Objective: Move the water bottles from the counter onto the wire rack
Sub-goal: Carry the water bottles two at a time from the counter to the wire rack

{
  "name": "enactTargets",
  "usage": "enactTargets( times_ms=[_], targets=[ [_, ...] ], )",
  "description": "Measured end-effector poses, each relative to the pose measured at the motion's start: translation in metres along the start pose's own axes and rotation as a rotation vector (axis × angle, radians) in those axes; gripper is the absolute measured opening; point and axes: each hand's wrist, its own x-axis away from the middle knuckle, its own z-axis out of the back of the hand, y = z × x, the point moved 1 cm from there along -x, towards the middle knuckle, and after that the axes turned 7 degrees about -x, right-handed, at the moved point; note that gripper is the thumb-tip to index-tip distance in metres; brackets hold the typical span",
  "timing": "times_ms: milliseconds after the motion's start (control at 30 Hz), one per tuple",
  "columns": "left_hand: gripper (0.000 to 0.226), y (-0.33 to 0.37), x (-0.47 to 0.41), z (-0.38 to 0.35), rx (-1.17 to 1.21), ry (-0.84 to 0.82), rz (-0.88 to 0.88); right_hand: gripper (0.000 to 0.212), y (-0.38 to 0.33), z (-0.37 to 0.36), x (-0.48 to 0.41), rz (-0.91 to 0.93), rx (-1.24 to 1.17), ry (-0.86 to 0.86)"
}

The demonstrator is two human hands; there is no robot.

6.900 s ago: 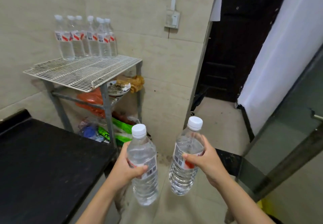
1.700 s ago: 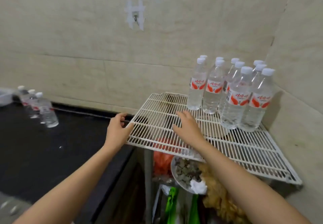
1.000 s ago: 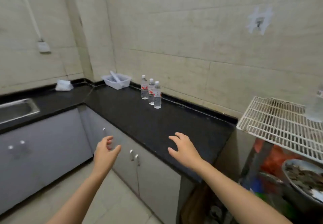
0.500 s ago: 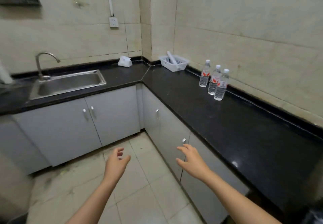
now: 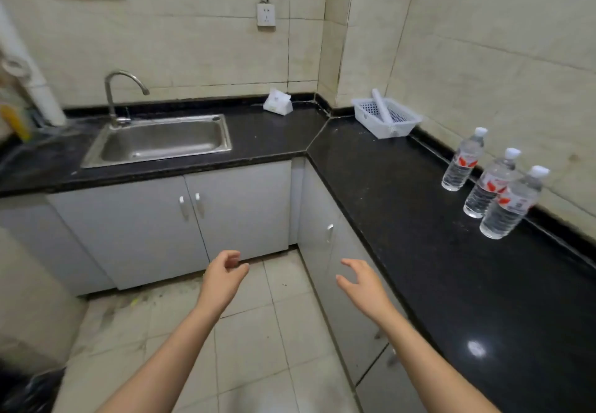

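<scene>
plainly, nothing is being carried at this moment: the left hand (image 5: pixel 222 278) and the right hand (image 5: pixel 364 286) both hover over the tiled floor (image 5: pixel 258 332) in front of the grey cabinet doors (image 5: pixel 238 209), each grip apart, fingers loosely bent and holding nothing. the right hand is near the front edge of the black surface (image 5: pixel 403 219) but not touching it. three water bottles stand upright at the back of that surface, close to the wall, in a short diagonal row: the far bottle (image 5: pixel 462 164) a little apart, then the middle bottle (image 5: pixel 488 186) and the near bottle (image 5: pixel 509 207), which overlap from this view, so i cannot tell whether they touch. all have white caps and red-marked labels. they are well beyond the right hand, further along and to its right. the wire rack is not in view, so how many bottles already sit on it cannot be read here. judged from what lies on the surface, at least three bottles are left to move, and with two hands that looks like more than one trip. the step in hand seems to be the approach for the next pick-up; no bottle is grasped yet. elsewhere, a white basket (image 5: pixel 371 122) sits in the corner and a steel sink (image 5: pixel 227 135) lies off to the left.
</scene>
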Motion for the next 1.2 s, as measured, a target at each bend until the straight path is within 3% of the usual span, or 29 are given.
enactTargets(
  times_ms=[233, 433, 700, 967, 1200],
  targets=[
    [0.024, -0.007, -0.084, -0.045, 0.032, -0.038, 0.107, 0.045, 0.008, 0.010, -0.086, -0.060, 0.007, -0.017],
    [0.020, 0.021, -0.195, -0.108, 0.083, -0.168, 0.081, 0.043, 0.021, 0.047, -0.176, -0.167, 0.028, 0.117],
    [0.013, 0.118, -0.336, -0.214, 0.072, -0.481, -0.148, 0.046, 0.038, 0.104, -0.250, -0.427, -0.045, 0.369],
    [0.012, 0.157, -0.330, -0.331, -0.061, -0.847, -0.197, 0.046, 0.088, 0.139, -0.227, -0.720, -0.137, 0.588],
    [0.016, 0.196, -0.324, -0.391, -0.182, -1.007, -0.317, 0.041, 0.118, 0.193, -0.249, -0.710, -0.221, 0.849]
  ],
)
